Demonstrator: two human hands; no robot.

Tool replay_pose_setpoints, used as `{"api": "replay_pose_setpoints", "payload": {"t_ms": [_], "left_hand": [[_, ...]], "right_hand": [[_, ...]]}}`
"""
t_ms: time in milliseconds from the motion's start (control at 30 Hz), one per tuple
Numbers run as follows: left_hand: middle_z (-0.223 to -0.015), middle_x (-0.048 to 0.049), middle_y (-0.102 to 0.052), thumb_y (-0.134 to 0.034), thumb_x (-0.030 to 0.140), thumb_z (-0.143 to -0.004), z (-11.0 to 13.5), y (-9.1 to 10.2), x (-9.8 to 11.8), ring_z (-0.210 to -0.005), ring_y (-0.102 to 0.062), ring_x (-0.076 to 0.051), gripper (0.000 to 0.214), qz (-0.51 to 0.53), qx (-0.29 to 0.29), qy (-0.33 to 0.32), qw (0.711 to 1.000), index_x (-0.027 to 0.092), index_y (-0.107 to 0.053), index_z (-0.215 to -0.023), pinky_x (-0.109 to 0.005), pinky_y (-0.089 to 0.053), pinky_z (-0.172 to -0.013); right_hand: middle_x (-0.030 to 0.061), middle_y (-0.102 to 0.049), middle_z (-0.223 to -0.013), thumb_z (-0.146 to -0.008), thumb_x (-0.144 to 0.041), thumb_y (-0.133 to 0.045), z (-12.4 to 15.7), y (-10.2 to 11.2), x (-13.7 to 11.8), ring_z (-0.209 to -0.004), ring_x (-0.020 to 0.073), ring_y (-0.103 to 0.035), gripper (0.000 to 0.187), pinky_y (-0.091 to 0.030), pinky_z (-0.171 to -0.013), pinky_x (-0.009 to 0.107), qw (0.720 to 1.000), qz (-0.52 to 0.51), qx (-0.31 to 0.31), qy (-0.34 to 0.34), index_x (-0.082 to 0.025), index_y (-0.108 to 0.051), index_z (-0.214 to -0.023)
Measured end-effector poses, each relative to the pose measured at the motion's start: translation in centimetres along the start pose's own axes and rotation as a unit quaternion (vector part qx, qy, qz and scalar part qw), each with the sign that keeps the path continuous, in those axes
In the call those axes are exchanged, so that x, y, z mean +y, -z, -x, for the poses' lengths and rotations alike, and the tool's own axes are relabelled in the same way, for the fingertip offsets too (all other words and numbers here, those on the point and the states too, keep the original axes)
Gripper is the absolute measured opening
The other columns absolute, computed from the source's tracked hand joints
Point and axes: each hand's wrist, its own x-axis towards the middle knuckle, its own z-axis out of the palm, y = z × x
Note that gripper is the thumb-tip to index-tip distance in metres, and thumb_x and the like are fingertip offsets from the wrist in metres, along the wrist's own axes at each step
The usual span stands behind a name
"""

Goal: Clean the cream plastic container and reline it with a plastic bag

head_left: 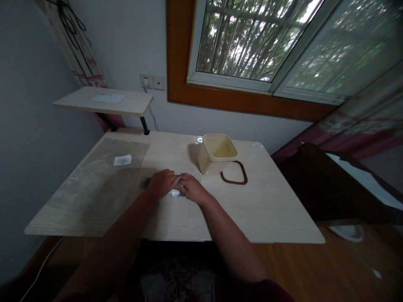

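My left hand (162,183) and my right hand (192,188) rest together on the light wooden table (270,209), fingertips meeting. Between and under them lies a small white object (176,193), mostly hidden; both hands have their fingers curled down onto it. A cream plastic container (217,152) stands open just beyond my right hand. A dark red-brown seal ring (234,173) lies flat on the table beside the container's base.
A clear plastic sheet (100,176) covers the table's left part, with a small white paper (122,160) on it. A raised shelf (103,100) stands at the back left. A window is behind; dark furniture (330,184) is to the right.
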Motion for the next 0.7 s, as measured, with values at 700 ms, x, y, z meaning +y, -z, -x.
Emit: {"api": "replay_pose_setpoints", "payload": {"t_ms": [700], "left_hand": [[-0.060, -0.0061, -0.062, -0.046, 0.055, -0.097, 0.7, -0.2, -1.3, -0.054, -0.054, -0.018, 0.048, -0.152, -0.056, 0.095, 0.982, 0.020, -0.065, -0.070, -0.028, -0.031, -0.058]], "right_hand": [[0.0059, -0.071, -0.118, -0.090, -0.015, -0.062, 0.6, 2.2, -1.1, -0.118, 0.0272, -0.052, 0.031, -0.034, -0.110, 0.051, 0.988, 0.101, 0.093, -0.067, -0.027, -0.073, -0.116]]}}
